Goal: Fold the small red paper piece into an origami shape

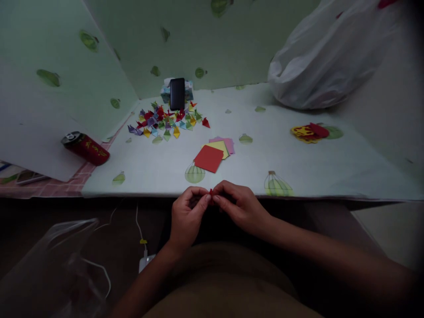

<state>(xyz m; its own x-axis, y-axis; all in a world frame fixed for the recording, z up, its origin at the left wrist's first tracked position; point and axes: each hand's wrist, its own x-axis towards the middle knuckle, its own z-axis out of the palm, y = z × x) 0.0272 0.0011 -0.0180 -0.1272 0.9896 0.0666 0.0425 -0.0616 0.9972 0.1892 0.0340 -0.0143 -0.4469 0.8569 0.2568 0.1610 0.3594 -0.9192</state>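
closed in a pinch, thumb and forefinger of the left hand (187, 216) meeting those of the right hand (243, 207), on a small red folded paper (211, 192). directly between the two sets of fingertips, at the near edge of the table (251, 163), neither hand clearly nearer. mostly covered by skin; a narrow tip poking up, seemingly away from the body, but hard to tell the true long axis.

just ahead of the fingers, flat and apart from them, a red sheet (208, 159) overlapping a yellow sheet (219, 145) and a pink sheet (229, 144). farther ahead and to the left, a scatter of folded paper cranes (161, 114) in many colours, with a black phone (177, 94) behind, against a patterned box (165, 94). well to the right, a red and yellow paper piece (308, 132); beyond, a bulging white plastic bag (318, 66).

far left of the fingers, a red can (86, 149), slanted in view, with yellow lettering too blurred to read. no legible brand elsewhere.
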